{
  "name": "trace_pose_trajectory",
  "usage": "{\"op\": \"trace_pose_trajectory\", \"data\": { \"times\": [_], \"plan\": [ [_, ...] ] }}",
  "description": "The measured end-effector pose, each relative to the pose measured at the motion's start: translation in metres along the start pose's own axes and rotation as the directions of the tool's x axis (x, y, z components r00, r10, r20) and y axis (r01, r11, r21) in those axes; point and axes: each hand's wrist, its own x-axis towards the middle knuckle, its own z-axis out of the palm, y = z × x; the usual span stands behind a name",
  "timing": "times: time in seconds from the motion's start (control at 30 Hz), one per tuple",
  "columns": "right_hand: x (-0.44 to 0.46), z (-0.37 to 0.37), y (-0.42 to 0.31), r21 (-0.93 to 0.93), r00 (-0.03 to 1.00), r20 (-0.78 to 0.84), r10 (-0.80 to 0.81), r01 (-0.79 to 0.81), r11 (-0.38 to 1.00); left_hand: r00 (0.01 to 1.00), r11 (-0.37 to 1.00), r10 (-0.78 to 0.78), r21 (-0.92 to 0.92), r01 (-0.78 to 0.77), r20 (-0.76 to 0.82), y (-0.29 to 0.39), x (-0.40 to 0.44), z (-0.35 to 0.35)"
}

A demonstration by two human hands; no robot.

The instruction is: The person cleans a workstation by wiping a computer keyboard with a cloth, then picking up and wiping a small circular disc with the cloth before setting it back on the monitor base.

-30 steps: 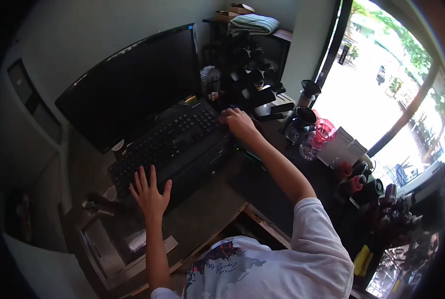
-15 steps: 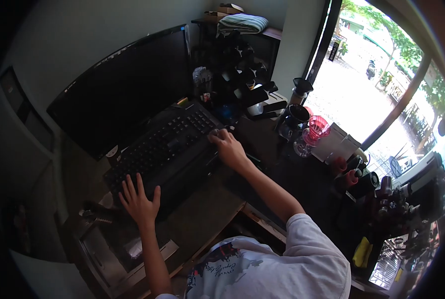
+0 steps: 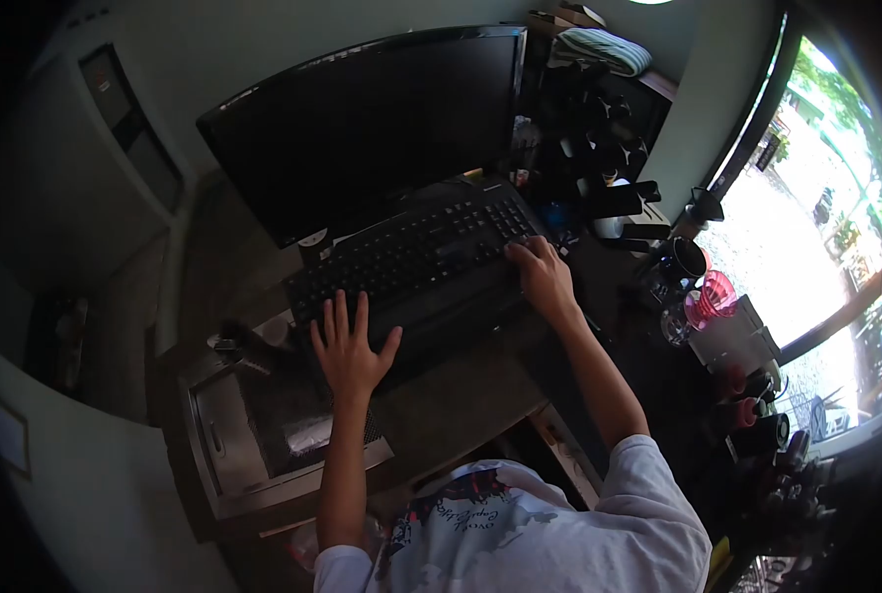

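Observation:
A black keyboard (image 3: pixel 411 247) lies at a slant in front of a dark monitor (image 3: pixel 372 124). My left hand (image 3: pixel 350 348) rests at the keyboard's left front corner, palm down with its fingers spread. At the right end of the keyboard is my right hand (image 3: pixel 542 272), its fingers bent together over the edge; whatever may be under the fingertips is hidden. The monitor's screen shows nothing lit.
Right of the keyboard stand a black cup (image 3: pixel 686 259), a pink dripper (image 3: pixel 714 296) and a light box (image 3: pixel 737 341). A metal-framed tray (image 3: pixel 218 450) lies at the left. A folded striped cloth (image 3: pixel 602 51) is at the back, a bright window (image 3: pixel 787 227) at the right.
The view has turned, so the scene sits further right. My right hand has moved from beside the keyboard onto its right end. My left hand stays spread at the left front corner.

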Motion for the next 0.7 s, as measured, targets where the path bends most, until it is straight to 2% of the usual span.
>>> {"op": "trace_pose_trajectory", "data": {
  "times": [0.23, 0.33, 0.57, 0.7],
  "plan": [
    [0.027, 0.005, -0.006, 0.036, 0.998, 0.067, 0.021, -0.024, 0.999, 1.0, 1.0, -0.015, -0.015, 0.015, 0.0, 0.001, 0.0, -0.001],
    [0.052, 0.011, -0.005, -0.031, 0.985, 0.161, 0.061, -0.057, 0.998, 1.0, 1.0, -0.017, -0.024, 0.017, -0.006, 0.001, 0.0, -0.001],
    [0.11, 0.046, 0.003, -0.07, 0.978, 0.189, 0.085, -0.073, 0.995, 1.0, 0.999, -0.019, -0.037, 0.019, -0.008, 0.001, 0.001, -0.002],
    [0.103, 0.046, 0.008, -0.064, 0.977, 0.204, 0.063, -0.051, 0.997, 1.0, 0.999, -0.03, -0.037, 0.03, -0.001, 0.001, 0.0, 0.0]
  ]
}}
